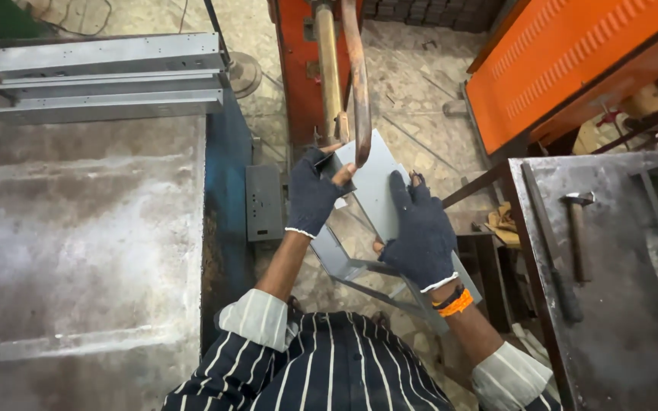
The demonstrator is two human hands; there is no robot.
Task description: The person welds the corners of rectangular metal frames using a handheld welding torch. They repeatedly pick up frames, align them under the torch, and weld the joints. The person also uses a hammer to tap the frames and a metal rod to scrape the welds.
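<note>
I hold a grey folded sheet-metal piece tilted between both hands, under the copper arms of an orange spot-welding machine. My left hand, in a dark fingerless glove, grips its upper left corner close to the electrode tip. My right hand, gloved the same way with an orange band at the wrist, lies flat against the piece's lower right face and grips its edge. The lower frame part of the piece extends down toward my body.
A worn metal table on the left carries stacked grey metal channels at its far end. On the right stands a dark steel bench with a hammer and a long bar. An orange machine cover sits at upper right.
</note>
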